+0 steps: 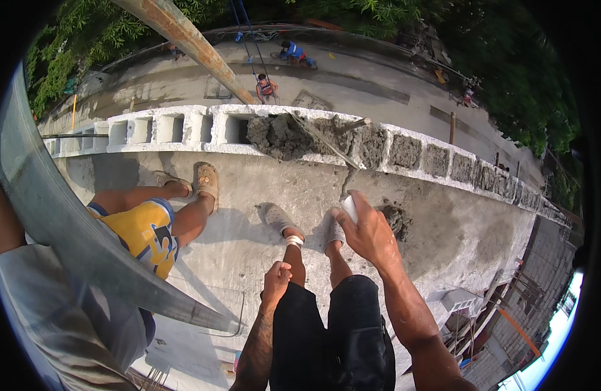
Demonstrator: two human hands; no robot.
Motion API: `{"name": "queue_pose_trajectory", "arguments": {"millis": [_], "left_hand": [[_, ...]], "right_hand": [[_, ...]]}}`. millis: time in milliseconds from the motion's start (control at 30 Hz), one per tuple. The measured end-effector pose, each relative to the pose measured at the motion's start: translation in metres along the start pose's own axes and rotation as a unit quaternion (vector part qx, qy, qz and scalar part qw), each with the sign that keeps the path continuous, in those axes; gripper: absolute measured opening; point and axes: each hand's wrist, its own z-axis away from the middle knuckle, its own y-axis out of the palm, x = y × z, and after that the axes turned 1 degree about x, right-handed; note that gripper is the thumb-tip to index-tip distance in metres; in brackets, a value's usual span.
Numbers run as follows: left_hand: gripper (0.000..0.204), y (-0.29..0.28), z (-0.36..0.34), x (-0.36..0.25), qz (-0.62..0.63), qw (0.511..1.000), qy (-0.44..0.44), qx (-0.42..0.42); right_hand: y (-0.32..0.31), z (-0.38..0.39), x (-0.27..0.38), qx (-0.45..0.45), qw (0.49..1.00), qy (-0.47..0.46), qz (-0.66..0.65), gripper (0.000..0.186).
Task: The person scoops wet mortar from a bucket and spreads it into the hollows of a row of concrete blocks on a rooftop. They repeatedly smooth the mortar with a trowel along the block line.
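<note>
My right hand (367, 233) is closed around the white handle of a trowel (326, 144). Its metal blade reaches over the top of a row of white hollow concrete blocks (216, 133) and meets the wet mortar there. A dark heap of mortar (278, 137) lies on the blocks just left of the blade and hangs over the near side. Farther right, the block cells are filled with mortar. My left hand (276, 281) is curled into a fist above my left leg, apart from the wall, with nothing visible in it.
A co-worker in yellow shorts (144, 231) is close on my left. A curved grey metal piece (105, 241) crosses the lower left. A rusty pole (190, 45) slants above the wall. Beyond the wall lies a street (372, 81) far below, with people. Spilled mortar (397, 223) spots the slab.
</note>
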Motion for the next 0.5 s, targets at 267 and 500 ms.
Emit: {"name": "queue_pose_trajectory", "arguments": {"millis": [267,500], "left_hand": [[0.012,0.002,0.005,-0.004,-0.012,0.999,-0.03,-0.019],[0.012,0.014,0.004,-0.008,-0.009,0.998,-0.052,-0.028]], "right_hand": [[-0.058,-0.04,-0.012,0.15,0.953,-0.176,0.196,0.035],[-0.033,-0.071,-0.022,0.152,0.959,-0.121,0.207,0.035]]}}
